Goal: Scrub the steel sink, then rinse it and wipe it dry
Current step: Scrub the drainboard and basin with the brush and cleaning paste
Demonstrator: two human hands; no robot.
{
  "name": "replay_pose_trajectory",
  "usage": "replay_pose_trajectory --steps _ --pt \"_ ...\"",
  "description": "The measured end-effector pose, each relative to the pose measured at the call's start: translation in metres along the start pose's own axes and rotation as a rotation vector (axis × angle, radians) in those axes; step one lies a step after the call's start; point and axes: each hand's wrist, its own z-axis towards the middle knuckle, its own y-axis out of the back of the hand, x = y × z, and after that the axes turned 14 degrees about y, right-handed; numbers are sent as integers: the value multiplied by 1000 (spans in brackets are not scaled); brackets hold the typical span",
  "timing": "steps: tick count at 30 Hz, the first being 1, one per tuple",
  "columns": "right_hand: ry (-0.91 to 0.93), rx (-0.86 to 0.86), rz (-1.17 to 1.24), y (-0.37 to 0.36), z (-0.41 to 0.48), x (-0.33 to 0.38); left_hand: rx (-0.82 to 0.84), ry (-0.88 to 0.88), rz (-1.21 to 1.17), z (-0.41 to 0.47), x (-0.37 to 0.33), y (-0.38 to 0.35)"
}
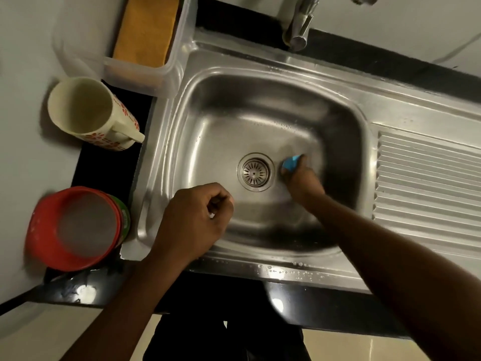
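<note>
Mid-scrub, I judge: right hand [302, 181] grips blue scrubber [291, 162] beside the sink [260, 64] drain [255, 172], left hand [192, 220] curled, contents unclear; rinse, drying remain.

Home kitchen.
Steel sink [260, 121] with drainboard [426, 178], tap [299, 24], black counter [104, 168], mug [88, 110].
</note>
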Motion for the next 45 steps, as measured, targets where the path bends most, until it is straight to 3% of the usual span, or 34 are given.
replay_pose_trajectory --steps 3,5,14,23,27,30,32,35,37,38,40,41,45 --pt "91 277 -115 -22 -53 2 14 -24 0 0 -4 -1" --pt "149 358 -115 -23 -58 2 23 -33 4 1 -5 -1" --pt "84 82 -122 21 58 14 8 -22 48 -2 7 11" --pt "187 300 -93 -26 -41 -6 29 -41 6 -4 3 1" --pt "-1 81 -39 -10 16 -23 27 -48 20 -5 6 0" --pt "-137 53 -110 14 64 -33 30 -33 23 -6 12 1" --pt "-199 -45 -22 31 72 -21 42 -23 18 -6 14 2" --pt "-148 7 -203 41 52 -9 42 -26 25 -4 12 4" --pt "3 244 -485 31 26 -13 28 -37 26 -3 7 4" --pt "-23 317 -530 24 11 -14 27 -40 22 -2 5 4" --pt "-173 227 -248 13 -15 -16 35 -56 14 1 0 3" --pt "-147 142 -212 3 -23 -23 40 -64 15 2 -1 1" --pt "-108 187 -370 -8 -38 -22 71 -81 15 6 -5 -3"
